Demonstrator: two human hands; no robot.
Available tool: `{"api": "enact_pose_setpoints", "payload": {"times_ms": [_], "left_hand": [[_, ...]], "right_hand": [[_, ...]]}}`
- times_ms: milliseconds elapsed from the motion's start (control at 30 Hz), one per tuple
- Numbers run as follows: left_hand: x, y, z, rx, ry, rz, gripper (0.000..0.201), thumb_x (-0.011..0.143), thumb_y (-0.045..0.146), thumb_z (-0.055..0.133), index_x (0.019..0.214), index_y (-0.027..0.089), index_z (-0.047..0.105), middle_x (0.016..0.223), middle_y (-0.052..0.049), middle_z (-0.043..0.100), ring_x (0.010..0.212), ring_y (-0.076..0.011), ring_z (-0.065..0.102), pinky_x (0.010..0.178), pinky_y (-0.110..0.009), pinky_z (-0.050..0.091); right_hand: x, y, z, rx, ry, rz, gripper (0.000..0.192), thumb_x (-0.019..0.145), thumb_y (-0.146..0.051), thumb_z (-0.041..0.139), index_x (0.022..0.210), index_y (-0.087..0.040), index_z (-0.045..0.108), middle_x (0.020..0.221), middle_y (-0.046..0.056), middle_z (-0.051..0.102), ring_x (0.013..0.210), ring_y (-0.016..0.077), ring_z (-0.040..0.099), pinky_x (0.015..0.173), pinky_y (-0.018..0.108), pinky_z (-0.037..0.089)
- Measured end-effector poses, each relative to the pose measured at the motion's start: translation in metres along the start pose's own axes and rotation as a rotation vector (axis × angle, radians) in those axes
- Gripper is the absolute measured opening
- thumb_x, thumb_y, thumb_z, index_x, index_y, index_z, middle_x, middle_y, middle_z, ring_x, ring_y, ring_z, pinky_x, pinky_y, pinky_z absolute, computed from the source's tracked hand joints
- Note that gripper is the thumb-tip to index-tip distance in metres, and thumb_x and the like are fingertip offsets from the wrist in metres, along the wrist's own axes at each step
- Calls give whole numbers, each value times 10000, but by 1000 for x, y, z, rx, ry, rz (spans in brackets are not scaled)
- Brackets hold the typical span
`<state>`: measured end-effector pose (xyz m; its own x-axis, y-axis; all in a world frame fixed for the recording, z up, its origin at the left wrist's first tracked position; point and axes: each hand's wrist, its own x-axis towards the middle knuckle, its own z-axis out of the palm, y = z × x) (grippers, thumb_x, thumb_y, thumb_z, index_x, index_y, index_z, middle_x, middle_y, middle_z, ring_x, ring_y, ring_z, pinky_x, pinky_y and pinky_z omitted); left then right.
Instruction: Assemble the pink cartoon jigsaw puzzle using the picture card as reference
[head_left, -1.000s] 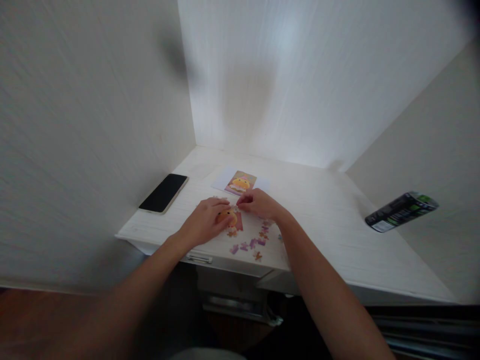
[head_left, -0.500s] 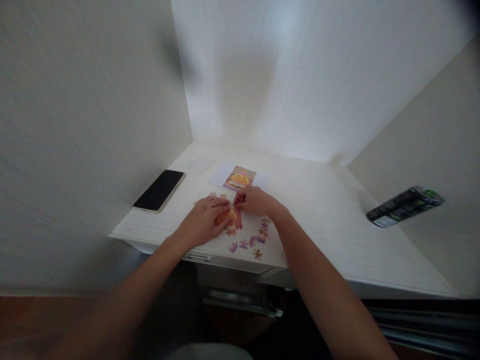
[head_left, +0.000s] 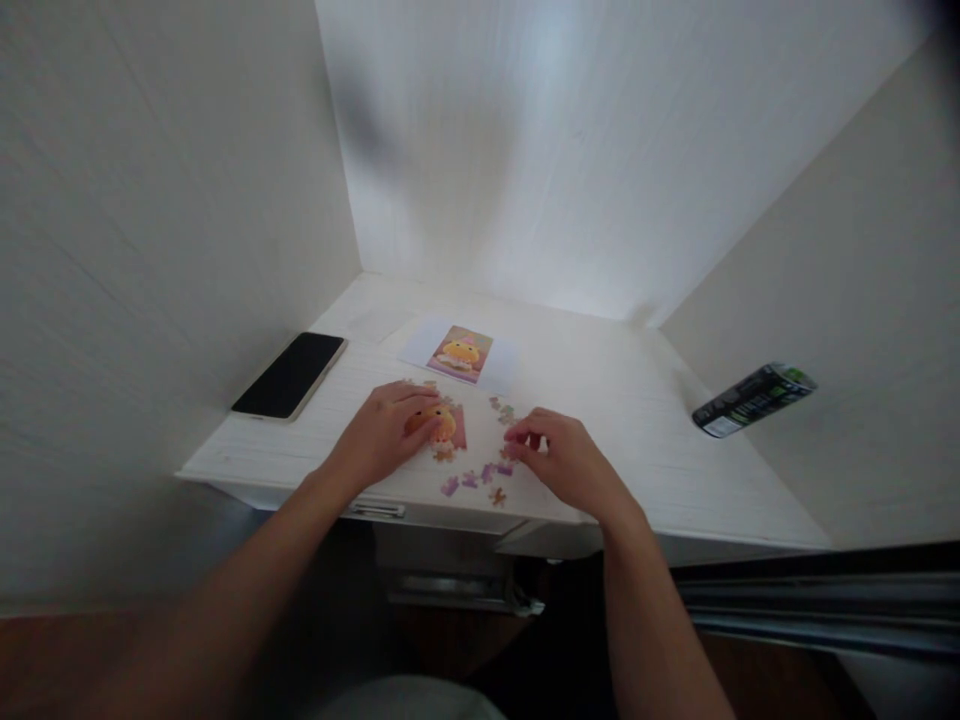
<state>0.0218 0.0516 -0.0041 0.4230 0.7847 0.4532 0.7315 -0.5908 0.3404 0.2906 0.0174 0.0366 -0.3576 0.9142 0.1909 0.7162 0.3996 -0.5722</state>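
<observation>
A partly joined jigsaw [head_left: 445, 428] with an orange figure on pink lies near the front of the white desk [head_left: 600, 400]. My left hand [head_left: 382, 435] rests flat on its left side, fingers touching the joined part. My right hand [head_left: 564, 462] is to the right of it, fingertips pinched over loose purple and orange pieces [head_left: 480, 482]; whether it holds one is too small to tell. More loose pieces [head_left: 502, 408] lie just beyond. A reference picture [head_left: 458, 353] on white paper lies farther back.
A black phone [head_left: 289, 374] lies at the desk's left, close to the side wall. A dark can with green print [head_left: 752, 399] sits at the right wall. White walls enclose the desk on three sides. A drawer handle [head_left: 375, 510] shows under the front edge.
My right hand has moved from the top of the joined jigsaw to the right and nearer, onto the loose pieces. The left hand stays on the jigsaw. The view has shifted rightward.
</observation>
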Motion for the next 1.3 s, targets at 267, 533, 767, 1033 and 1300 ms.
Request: {"api": "enact_pose_setpoints", "payload": {"times_ms": [267, 533, 767, 1033, 1300], "left_hand": [[-20, 18, -20, -8, 434, -41, 135, 893, 243, 594, 964, 176, 687, 962, -55, 725, 938, -204, 668, 881, -357, 512], [-77, 37, -27, 9, 402, -47, 184, 834, 159, 647, 1011, 206, 665, 1000, -49, 703, 950, -212, 654, 886, -378, 509], [-95, 23, -34, 32, 396, -165, 180, 851, 189, 630, 1027, 209, 658, 1006, -53, 691, 955, -216, 652, 884, -382, 514], [-95, 27, -35, 0, 355, -156, 178, 861, 206, 614, 1034, 222, 652, 1024, -53, 692, 963, -215, 651, 880, -379, 518], [-99, 29, -33, -26, 337, -144, 152, 876, 201, 607, 1022, 216, 645, 996, -55, 690, 940, -202, 650, 852, -357, 517]], "right_hand": [[-43, 10, 29, 4, 137, 127, 174, 911, -239, 583, 999, -214, 731, 933, 57, 636, 839, 181, 606, 773, 312, 479], [-38, 10, 36, -61, 173, 119, 195, 890, -279, 610, 1025, -214, 735, 968, 71, 622, 916, 213, 594, 867, 361, 470], [-29, 4, 37, -46, 140, 168, 139, 875, -231, 579, 927, -176, 696, 971, 84, 612, 919, 228, 579, 847, 378, 465], [-25, -1, 42, 26, 173, 132, 139, 832, -179, 597, 960, -189, 648, 923, 54, 662, 823, 199, 586, 796, 352, 457], [-23, -3, 42, 21, 178, 100, 121, 829, -161, 612, 937, -191, 657, 901, 52, 671, 837, 206, 591, 801, 360, 461]]}}
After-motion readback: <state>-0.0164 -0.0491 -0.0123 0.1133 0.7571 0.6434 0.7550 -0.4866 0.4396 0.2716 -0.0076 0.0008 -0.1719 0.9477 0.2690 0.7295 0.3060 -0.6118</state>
